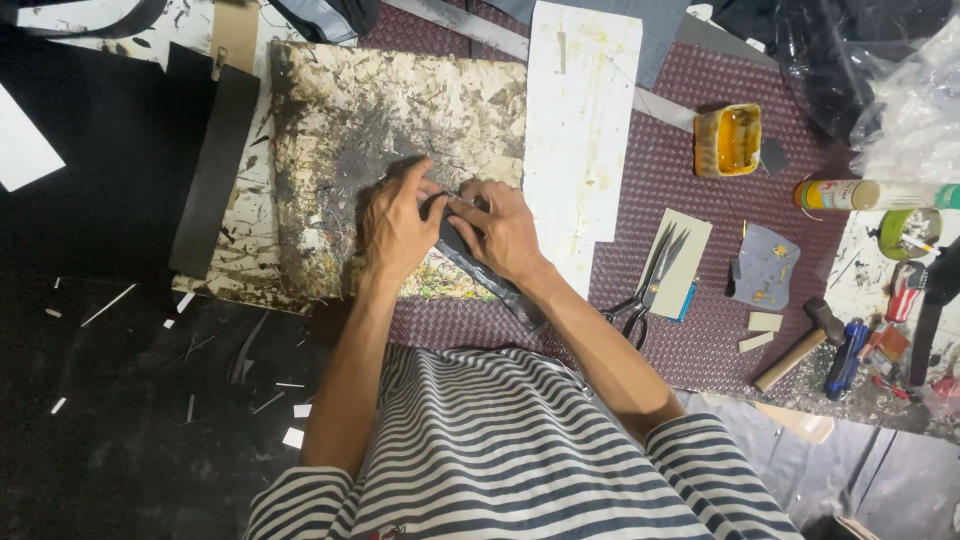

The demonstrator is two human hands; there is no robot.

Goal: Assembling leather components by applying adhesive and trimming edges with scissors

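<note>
Both hands press on a narrow dark grey strip (492, 282) lying diagonally across a stained, glue-spattered work board (400, 110). My left hand (395, 225) has its fingers bent over the strip's upper end. My right hand (500, 230) pinches the same end from the other side, fingertips meeting the left hand's. The strip's lower part runs out under my right wrist toward the board's near edge. The part under the fingers is hidden.
A long black strap (212, 170) lies left of the board and a white sheet (578, 120) right of it. Farther right on the maroon mat (690, 340) are black scissors (648, 285), a yellow glue tin (728, 140), a hammer (800, 345), a grey leather piece (765, 268), a glue tube (870, 194).
</note>
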